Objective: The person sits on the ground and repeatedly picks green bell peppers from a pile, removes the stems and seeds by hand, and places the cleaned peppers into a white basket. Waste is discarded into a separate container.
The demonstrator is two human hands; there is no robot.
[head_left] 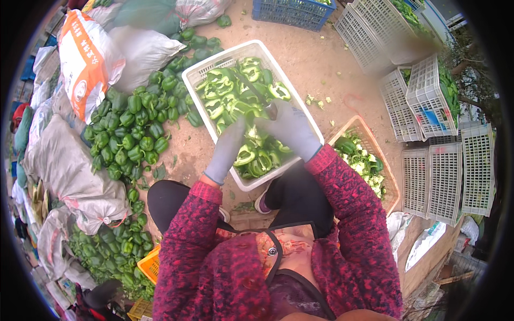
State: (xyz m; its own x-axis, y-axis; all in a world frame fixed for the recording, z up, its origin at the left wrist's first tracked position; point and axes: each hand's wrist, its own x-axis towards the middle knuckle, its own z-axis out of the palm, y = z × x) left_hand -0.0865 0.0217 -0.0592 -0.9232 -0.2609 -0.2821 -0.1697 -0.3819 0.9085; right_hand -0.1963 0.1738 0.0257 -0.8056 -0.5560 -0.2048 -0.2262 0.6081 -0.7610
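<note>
Both of my hands wear grey gloves and work over a white plastic crate [192, 88] that holds cut green bell peppers [218, 88]. My left hand [227, 147] is closed, its fingertips on a piece of green pepper [254, 135] between the two hands. My right hand [292, 128] is closed round a knife [249, 85], whose narrow dark blade points away from me and to the left over the cut peppers. The fingers of both hands partly hide the pepper piece and the knife's handle.
Whole green peppers [128, 120] lie piled on the left beside large sacks [91, 64]. An orange-rimmed crate [390, 171] with pepper cores stands right of my knee. Grey crates [431, 184] stack at the right; a blue crate [292, 16] is at the far side.
</note>
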